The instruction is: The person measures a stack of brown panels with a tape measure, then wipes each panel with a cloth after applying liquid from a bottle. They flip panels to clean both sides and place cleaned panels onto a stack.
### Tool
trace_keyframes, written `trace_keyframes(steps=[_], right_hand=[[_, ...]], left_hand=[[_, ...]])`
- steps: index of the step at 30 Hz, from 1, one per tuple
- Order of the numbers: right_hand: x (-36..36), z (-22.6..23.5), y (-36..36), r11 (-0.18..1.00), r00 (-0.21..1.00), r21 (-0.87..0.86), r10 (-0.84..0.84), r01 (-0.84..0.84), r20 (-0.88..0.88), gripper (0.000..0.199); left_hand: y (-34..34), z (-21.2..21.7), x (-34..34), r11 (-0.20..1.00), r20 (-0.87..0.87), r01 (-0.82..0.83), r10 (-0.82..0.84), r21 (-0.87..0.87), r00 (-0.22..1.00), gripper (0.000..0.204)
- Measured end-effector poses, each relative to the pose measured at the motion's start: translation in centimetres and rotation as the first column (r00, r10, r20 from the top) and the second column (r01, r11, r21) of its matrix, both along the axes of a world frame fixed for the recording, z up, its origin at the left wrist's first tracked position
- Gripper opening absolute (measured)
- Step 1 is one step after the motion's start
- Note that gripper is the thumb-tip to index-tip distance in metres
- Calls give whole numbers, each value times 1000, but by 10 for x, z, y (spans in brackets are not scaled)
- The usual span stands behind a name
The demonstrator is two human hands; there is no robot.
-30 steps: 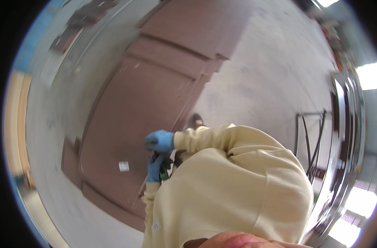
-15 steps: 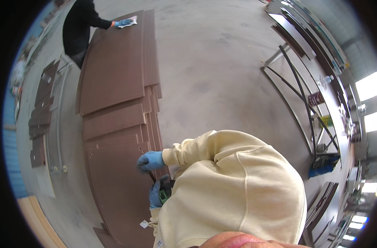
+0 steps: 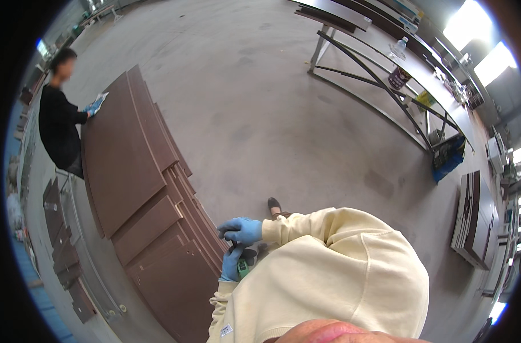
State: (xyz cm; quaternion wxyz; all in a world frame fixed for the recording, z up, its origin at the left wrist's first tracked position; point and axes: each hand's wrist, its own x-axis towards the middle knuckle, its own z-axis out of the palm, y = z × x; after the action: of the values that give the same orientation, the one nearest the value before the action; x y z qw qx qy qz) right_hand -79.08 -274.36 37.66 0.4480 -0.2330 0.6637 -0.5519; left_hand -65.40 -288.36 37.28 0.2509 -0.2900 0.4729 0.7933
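Observation:
My left hand, in a blue glove with a dark grey palm, is closed around a small green-and-black tool whose kind I cannot make out. Just above it, my right hand, gloved the same way, has its fingers curled in. A short dark piece shows between the two hands; its far end is hidden by the right fingers. Both hands are close to my body, at the near right edge of a stack of brown panels. Smaller brown boards lie overlapping further along the stack.
Across the stack a person in black wipes a large panel with a white cloth. A metal-framed table stands at far right, a blue bag beside it. More panels are stacked at right.
My view has turned, so the stack now lies slanted further left. My hands have come closer together and sit by the stack's edge rather than over it. The person's wiping hand is still on the panel.

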Motion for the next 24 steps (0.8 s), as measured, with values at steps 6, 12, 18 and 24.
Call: trace_keyframes(steps=[6, 12, 18, 24], right_hand=[[-54, -3, 90, 926, 925, -57, -368, 374, 90, 68], [-141, 11, 219, 894, 886, 77, -422, 442, -193, 90], [-239, 43, 349, 917, 917, 86, -378, 389, -128, 73], [-323, 40, 441, 750, 769, 175, -630, 638, -104, 63]], left_hand=[[51, 2, -108, 972, -88, 193, -205, -136, 975, 41], [151, -47, -255, 993, -118, -106, 112, 52, 987, 55], [306, -53, -393, 993, -164, -108, 99, -47, 981, 57], [414, -41, -499, 997, -110, -36, 43, 67, 993, 49]])
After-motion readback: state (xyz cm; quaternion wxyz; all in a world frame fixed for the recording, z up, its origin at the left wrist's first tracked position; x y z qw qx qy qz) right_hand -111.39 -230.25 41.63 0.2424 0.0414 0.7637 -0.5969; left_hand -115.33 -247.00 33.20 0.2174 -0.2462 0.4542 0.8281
